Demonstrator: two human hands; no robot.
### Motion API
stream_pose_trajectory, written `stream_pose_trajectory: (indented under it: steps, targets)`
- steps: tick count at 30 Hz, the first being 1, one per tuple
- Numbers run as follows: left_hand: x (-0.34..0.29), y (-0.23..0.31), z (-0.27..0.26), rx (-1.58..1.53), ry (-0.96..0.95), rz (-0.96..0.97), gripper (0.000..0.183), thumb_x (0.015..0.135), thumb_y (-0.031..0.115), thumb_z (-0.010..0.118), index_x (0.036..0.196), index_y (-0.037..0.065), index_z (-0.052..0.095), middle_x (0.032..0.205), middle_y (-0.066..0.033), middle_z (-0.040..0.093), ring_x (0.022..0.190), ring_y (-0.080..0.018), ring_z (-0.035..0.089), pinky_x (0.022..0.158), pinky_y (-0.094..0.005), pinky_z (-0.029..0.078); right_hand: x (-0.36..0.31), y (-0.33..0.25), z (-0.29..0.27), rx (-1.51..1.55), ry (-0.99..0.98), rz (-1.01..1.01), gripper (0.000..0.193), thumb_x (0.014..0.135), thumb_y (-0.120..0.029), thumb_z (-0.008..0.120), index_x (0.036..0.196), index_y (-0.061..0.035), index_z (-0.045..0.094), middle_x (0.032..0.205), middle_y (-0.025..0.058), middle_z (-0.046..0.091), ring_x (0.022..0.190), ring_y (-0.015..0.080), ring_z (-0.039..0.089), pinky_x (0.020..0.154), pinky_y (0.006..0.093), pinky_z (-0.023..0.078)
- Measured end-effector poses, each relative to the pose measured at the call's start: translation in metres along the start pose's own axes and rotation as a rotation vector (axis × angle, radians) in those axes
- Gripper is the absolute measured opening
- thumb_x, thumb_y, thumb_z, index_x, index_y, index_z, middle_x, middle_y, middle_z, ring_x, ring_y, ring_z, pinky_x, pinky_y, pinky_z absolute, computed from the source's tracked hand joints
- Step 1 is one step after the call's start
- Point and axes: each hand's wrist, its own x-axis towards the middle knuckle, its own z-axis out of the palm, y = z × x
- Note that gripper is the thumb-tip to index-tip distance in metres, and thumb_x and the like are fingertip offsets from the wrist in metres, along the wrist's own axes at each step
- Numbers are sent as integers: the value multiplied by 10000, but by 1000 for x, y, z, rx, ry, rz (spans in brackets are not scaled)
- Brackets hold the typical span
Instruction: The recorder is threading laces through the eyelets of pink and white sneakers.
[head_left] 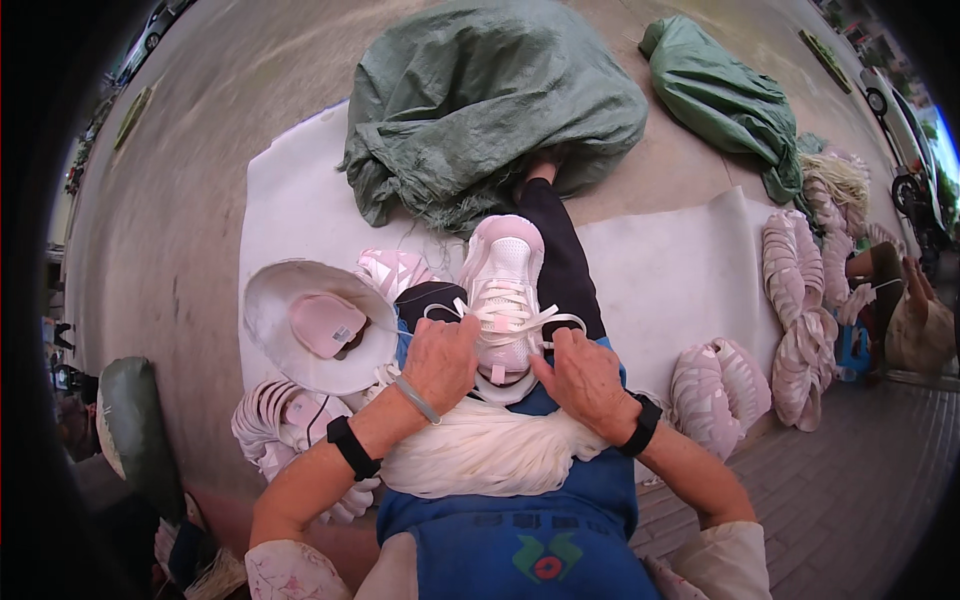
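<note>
A pink and white sneaker (507,255) rests on my lap with its toe pointing away from me. White shoelaces (508,295) cross its front, and their loops spread out to both sides. At the sneaker's left edge, my left hand (440,362) is closed in a pinch on the lace. My right hand (585,378) pinches the lace on the other side, fingers bent. Between my forearms a thick bundle of loose white laces (480,455) lies across my blue apron (470,545).
To the left, a white bowl-shaped container (268,322) holds a pink shoe piece (325,325). Pink shoe uppers (290,410) lie below it; more stacked uppers (790,260) line the right. Large green sacks (490,90) stand ahead on white sheeting (290,190). A person's hand (918,290) shows far right.
</note>
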Motion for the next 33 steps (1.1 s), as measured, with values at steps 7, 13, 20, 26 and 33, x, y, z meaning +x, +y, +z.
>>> stream_pose_trajectory:
  steps: [7, 13, 20, 26, 33]
  targets:
    - [-4, 1, 3, 113, 84, 173, 152, 728, 37, 556, 874, 73, 538, 675, -78, 518, 686, -255, 533, 697, -373, 369, -1, 4, 24, -15, 67, -140, 189, 822, -192, 591, 764, -29, 516, 703, 113, 558, 626, 259, 613, 565, 362, 501]
    - [7, 7, -2, 219, 29, 192, 95, 724, 69, 556, 818, 70, 546, 732, -95, 515, 700, -236, 515, 693, -362, 364, 7, 12, 22, 31, 22, -202, 149, 800, -147, 579, 753, -23, 511, 700, 130, 544, 612, 279, 606, 534, 377, 493]
    - [14, 7, 0, -20, 113, 363, 114, 708, 71, 604, 806, 51, 550, 732, -83, 472, 696, -236, 498, 651, -344, 379, 5, 2, 9, 102, -2, -125, 134, 796, -129, 584, 818, -28, 500, 760, 120, 528, 623, 290, 593, 518, 383, 473]
    - [16, 41, -13, -494, 93, 83, 85, 792, 35, 616, 863, 16, 575, 781, -108, 543, 708, -270, 566, 633, -357, 452, 9, 10, 4, -64, 150, -387, 142, 741, -105, 586, 845, -57, 501, 795, 67, 476, 630, 191, 573, 507, 316, 454]
    - [52, 7, -37, -815, -162, -220, 123, 858, 96, 606, 885, -24, 614, 694, -37, 592, 615, -100, 543, 576, -248, 447, 13, -8, 9, -278, 141, -459, 164, 700, -135, 600, 833, -40, 584, 795, 63, 474, 640, 167, 519, 474, 284, 431]
